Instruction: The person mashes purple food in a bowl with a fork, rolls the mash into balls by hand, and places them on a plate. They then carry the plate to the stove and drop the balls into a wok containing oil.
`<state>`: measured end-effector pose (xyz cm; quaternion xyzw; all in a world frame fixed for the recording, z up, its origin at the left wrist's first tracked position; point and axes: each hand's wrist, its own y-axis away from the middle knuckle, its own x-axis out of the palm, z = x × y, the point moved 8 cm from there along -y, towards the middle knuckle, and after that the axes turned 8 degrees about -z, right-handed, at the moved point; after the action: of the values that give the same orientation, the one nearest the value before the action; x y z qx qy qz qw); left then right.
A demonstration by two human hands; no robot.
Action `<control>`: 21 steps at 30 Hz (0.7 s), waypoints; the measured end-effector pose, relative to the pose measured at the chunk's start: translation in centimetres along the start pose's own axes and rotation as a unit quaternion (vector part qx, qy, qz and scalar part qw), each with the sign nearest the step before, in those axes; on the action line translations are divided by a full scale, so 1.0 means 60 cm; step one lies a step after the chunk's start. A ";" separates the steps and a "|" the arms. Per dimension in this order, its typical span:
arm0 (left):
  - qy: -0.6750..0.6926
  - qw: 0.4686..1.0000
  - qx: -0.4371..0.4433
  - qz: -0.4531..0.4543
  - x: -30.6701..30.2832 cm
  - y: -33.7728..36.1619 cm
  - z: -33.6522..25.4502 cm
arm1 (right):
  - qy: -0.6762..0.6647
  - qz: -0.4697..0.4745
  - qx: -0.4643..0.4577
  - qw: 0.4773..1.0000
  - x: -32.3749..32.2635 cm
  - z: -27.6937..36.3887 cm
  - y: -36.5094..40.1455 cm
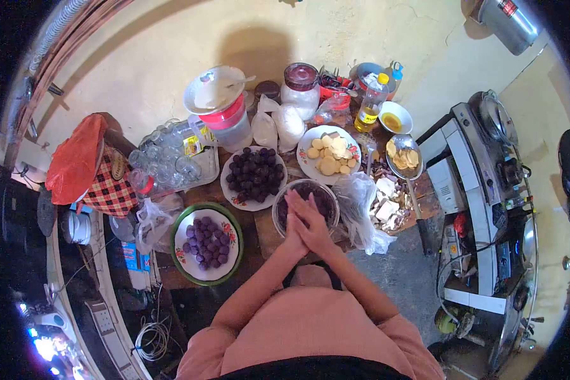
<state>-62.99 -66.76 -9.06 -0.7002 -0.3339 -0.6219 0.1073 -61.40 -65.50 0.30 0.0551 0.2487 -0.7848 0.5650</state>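
Left hand (294,235) and right hand (316,230) are palm to palm, fingers straight, over the glass bowl (275,214). Can't tell from where I'm standing whether anything sits between the palms; the hands cover it. Purple mass (325,201) is in that bowl, right under them, so any crumbs should drop back in. Bowl is centred in front of the person, probably so the 2 arms reach it equally.

2 plates to the left. Nearer: floral plate (204,274) with pale purple balls (206,242), sitting in a green-rimmed tray (240,244). Looks like a loose layer, presumably so they don't stick or squash (tray edge likely doubles as a stop for rollers). Farther: white plate (260,207) with darker balls (254,174), heaped, so I'd guess they're firmer.

Plastic bag (356,202) is bunched just right of the bowl, looks simply parked. Oil bottle (368,113) and lidded jar (300,95) stand toward the wall, likely to keep tall stuff clear of the elbows.
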 end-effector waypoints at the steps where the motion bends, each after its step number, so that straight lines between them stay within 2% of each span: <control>1: 0.004 0.998 -0.003 -0.065 -0.018 -0.001 -0.001 | -0.025 -0.032 0.000 0.999 0.005 0.008 0.005; 4: 0.015 0.966 -0.012 -0.256 -0.071 0.009 -0.004 | -0.005 -0.030 -0.006 1.000 0.023 0.016 0.023; 5: 0.006 0.986 0.017 -0.163 -0.058 0.005 -0.015 | 0.084 0.012 -0.029 0.996 0.026 0.024 0.028; 8: -0.087 0.982 0.027 -0.163 0.005 0.011 -0.035 | 0.146 -0.015 0.023 0.989 0.000 0.001 0.004; 9: -0.152 0.972 0.040 -0.176 0.061 0.024 -0.034 | 0.132 -0.020 0.011 0.991 0.000 0.004 -0.001; 11: -0.122 0.974 0.033 -0.188 0.065 0.027 -0.040 | 0.100 -0.028 -0.018 0.994 0.006 0.010 -0.012; 14: -0.069 0.972 0.016 -0.225 0.042 0.026 -0.036 | 0.171 0.020 -0.021 0.985 0.003 0.030 -0.003; 16: -0.021 0.962 0.002 -0.274 -0.013 0.012 -0.019 | 0.008 -0.033 0.038 0.999 -0.001 0.009 0.004; 17: -0.031 0.957 0.029 -0.287 -0.028 0.008 -0.024 | -0.075 -0.059 0.066 0.993 -0.001 -0.006 0.006; 20: 0.005 0.937 0.069 -0.343 -0.067 0.008 -0.041 | -0.094 -0.112 0.151 0.978 -0.002 -0.046 0.018; 21: 0.061 0.926 0.056 -0.369 -0.077 0.003 -0.046 | -0.161 -0.183 0.211 0.947 -0.013 -0.060 0.022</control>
<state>-65.08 -70.02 -12.81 -0.4812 -0.5955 -0.6393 -0.0708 -60.61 -63.49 -2.99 -0.0008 -0.0113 -0.9076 0.4196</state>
